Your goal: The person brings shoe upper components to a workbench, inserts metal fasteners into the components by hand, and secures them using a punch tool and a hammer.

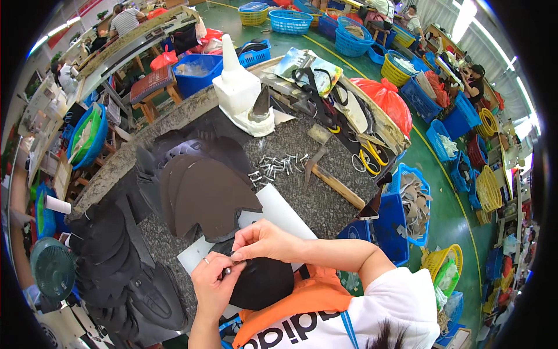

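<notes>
Near the front edge of the table, my left hand is closed, with a ring on one finger. A small dark, shiny-ended piece shows between its fingers, too small to name. My right hand pinches just beside it, fingertips almost touching the left ones; what it holds is hidden. Below both hands is a rounded black piece, close to my orange apron. A white board lies under the work. Beyond the hands sits a stack of dark brown cut shoe pieces.
A hammer and small metal pieces lie on the stone tabletop. Yellow-handled scissors and a white glue bottle stand farther back. Black shoe pieces pile up at left. Blue baskets are at right.
</notes>
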Demonstrator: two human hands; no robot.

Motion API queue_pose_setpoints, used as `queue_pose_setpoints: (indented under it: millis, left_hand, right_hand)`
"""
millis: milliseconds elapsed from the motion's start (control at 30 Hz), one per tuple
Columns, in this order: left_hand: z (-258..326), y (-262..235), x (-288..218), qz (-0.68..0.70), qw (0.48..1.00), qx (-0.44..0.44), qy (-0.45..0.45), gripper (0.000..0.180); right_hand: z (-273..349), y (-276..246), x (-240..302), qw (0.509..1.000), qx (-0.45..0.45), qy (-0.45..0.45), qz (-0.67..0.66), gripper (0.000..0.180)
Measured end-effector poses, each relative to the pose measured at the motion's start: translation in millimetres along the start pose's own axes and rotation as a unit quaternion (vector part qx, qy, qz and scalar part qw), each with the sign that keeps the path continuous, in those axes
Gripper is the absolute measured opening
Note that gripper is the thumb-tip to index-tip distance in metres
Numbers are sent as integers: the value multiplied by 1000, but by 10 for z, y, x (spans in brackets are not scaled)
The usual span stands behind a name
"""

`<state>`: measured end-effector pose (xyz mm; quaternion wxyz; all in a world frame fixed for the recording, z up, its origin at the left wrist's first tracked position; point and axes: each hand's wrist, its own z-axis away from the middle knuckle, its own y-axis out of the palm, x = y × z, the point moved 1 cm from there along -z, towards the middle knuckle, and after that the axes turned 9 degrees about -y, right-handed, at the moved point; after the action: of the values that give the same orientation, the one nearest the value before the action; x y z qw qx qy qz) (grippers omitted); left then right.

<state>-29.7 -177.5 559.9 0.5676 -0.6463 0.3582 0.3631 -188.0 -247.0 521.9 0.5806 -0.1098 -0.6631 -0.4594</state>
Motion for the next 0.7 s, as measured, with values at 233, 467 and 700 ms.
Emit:
queue_pose_setpoints:
  millis: [233,467,700]
  left_hand:
    - [77,-44,41,-56,995,-13,79,38]
    - [92,-17,57,-109,975,25,191,32]
    - [238,-1,227,-99,971,28,216,36]
  right_hand:
    - [29,30,46,995,70,-18,73,15]
    - [249,66,35,994,20,102,-18,17]
    - [406,105,-33,988,18,-38,146,15]
